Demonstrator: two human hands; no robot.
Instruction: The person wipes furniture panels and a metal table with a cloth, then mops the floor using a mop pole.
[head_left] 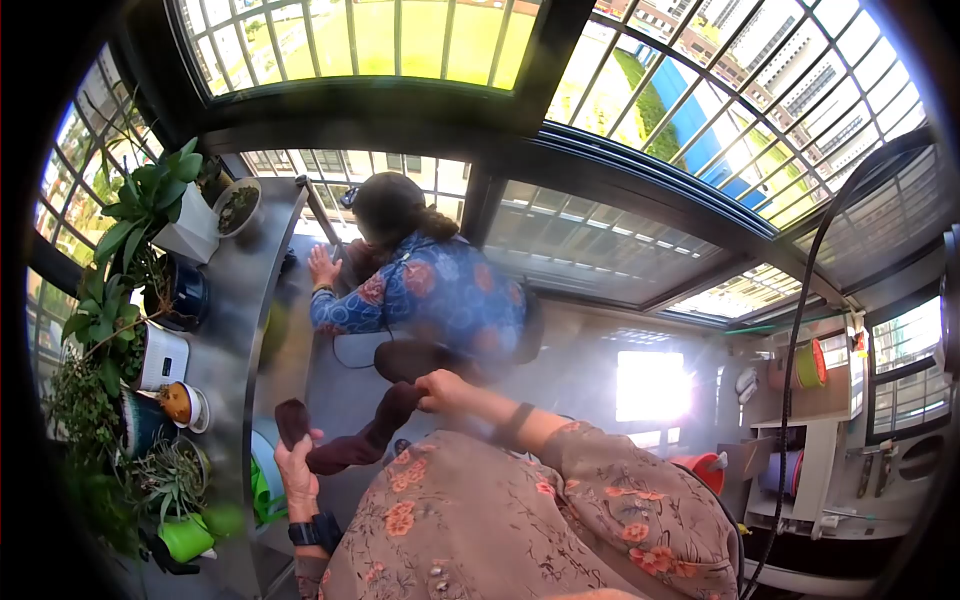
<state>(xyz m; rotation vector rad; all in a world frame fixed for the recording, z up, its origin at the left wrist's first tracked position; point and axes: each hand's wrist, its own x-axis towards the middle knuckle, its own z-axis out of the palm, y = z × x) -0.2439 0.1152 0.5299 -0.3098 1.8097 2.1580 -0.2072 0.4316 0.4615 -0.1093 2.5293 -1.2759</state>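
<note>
A dark maroon cloth (365, 440), limp and twisted like a rag or a sock, stretches between my two hands in front of my body. Closed around its lower left part is my left hand (297, 470), with a folded end of the cloth sticking up above the fingers. My right hand (446, 391) pinches the upper right end. Between the hands the cloth sags. Just beyond it a person in a blue floral top (445, 290) crouches low by the window, one hand (323, 266) stretched out to the left.
Along the left, a metal shelf (235, 310) bears several potted plants, including a white pot (190, 228) and a green pot (186, 538). Barred windows rise ahead. A black cable (790, 390) hangs at the right, near a red bucket (703, 470) and a white cabinet (825, 465).
</note>
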